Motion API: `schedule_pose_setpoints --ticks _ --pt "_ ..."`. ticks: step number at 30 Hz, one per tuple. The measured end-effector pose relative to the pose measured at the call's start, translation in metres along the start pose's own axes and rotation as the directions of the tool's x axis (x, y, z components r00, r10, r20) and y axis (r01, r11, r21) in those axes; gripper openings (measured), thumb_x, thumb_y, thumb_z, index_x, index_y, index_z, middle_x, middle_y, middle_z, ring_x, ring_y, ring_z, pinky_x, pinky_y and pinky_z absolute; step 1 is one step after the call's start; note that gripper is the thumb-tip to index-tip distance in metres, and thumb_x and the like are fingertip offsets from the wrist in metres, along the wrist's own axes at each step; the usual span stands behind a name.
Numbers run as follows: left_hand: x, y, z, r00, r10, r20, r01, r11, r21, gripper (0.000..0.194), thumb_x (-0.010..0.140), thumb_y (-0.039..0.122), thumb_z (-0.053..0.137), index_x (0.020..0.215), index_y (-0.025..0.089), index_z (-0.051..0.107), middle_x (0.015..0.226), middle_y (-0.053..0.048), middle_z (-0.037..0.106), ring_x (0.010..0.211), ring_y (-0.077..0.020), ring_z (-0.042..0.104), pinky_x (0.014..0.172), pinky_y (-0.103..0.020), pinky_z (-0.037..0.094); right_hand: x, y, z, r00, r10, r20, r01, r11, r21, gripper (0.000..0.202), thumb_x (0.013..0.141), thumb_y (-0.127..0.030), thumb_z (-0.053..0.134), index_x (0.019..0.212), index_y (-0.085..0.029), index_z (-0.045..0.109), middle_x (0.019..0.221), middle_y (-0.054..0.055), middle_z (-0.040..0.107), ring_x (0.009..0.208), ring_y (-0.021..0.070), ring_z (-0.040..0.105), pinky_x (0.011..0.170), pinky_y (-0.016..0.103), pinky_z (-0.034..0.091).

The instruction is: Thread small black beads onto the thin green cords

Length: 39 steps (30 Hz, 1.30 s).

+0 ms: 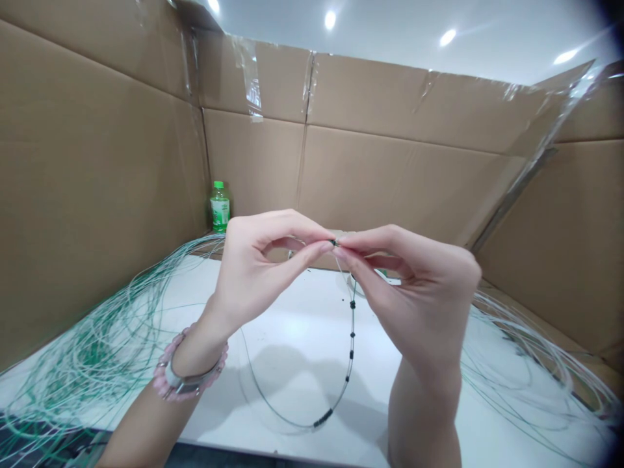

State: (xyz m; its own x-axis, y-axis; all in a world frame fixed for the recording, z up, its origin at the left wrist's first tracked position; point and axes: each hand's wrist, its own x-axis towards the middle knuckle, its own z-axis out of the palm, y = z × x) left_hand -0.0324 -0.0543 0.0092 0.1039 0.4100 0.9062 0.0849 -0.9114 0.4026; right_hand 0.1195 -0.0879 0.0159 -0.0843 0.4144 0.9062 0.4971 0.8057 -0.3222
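My left hand (pixel 268 260) and my right hand (pixel 409 279) meet fingertip to fingertip above the table. Both pinch a tiny dark green piece (pixel 334 242) between thumb and index finger. From there a thin cord (pixel 273 410) hangs down in a wide loop. Several small black pieces (pixel 352 304) sit spaced along its right side, and a longer black section (pixel 322 418) lies near the bottom of the loop. Exactly how the cord joins the pinched piece is too small to tell.
Green and white wires (pixel 102 344) lie in a large tangle at the left. More pale wires (pixel 531 351) spread at the right. A green bottle (pixel 220 207) stands in the back left corner. Cardboard walls (pixel 390 169) enclose the white table (pixel 283 338).
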Motion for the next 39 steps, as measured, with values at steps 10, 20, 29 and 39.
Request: schedule_pose_setpoints --ticks 10,20,29,39 --pt "-0.003 -0.004 0.006 0.996 0.073 -0.058 -0.067 0.992 0.104 0.010 0.075 0.014 0.065 0.078 0.023 0.069 0.074 0.002 0.070 0.067 -0.0117 0.064 0.058 -0.023 0.054 0.002 0.001 0.006 0.997 0.071 0.009 -0.072 0.997 0.013 0.010 0.077 -0.015 0.062 0.076 -0.024 0.066 0.076 -0.003 0.071 0.067 0.0126 0.064 0.061 0.025 0.059" --pt "0.000 -0.024 0.010 0.997 0.036 -0.075 -0.023 0.985 0.170 0.005 0.075 0.015 0.064 0.073 0.019 0.066 0.069 0.002 0.066 0.063 -0.0092 0.060 0.058 -0.020 0.051 0.010 0.025 -0.022 0.786 0.302 0.539 -0.218 0.952 -0.214 0.006 0.071 -0.017 0.062 0.072 -0.021 0.067 0.076 -0.001 0.070 0.072 0.0155 0.066 0.066 0.028 0.056" --pt "0.000 -0.038 0.028 0.995 -0.075 -0.066 0.073 0.997 -0.029 0.007 0.078 0.018 0.063 0.072 0.016 0.065 0.069 0.001 0.068 0.062 -0.0068 0.062 0.056 -0.014 0.050 0.013 0.035 0.003 0.941 0.252 0.226 -0.290 0.944 0.158 0.007 0.078 -0.018 0.062 0.074 -0.015 0.068 0.072 0.002 0.070 0.068 0.0113 0.067 0.062 0.018 0.055" --pt "0.005 -0.067 0.035 0.982 -0.168 -0.085 0.152 0.974 -0.165 0.015 0.081 0.029 0.060 0.078 0.016 0.067 0.070 -0.001 0.066 0.061 -0.0083 0.061 0.059 -0.018 0.051 0.015 0.036 0.000 0.956 0.256 0.139 -0.280 0.942 0.187 0.008 0.076 -0.016 0.062 0.069 -0.015 0.066 0.065 -0.001 0.066 0.062 0.0099 0.065 0.055 0.017 0.053"
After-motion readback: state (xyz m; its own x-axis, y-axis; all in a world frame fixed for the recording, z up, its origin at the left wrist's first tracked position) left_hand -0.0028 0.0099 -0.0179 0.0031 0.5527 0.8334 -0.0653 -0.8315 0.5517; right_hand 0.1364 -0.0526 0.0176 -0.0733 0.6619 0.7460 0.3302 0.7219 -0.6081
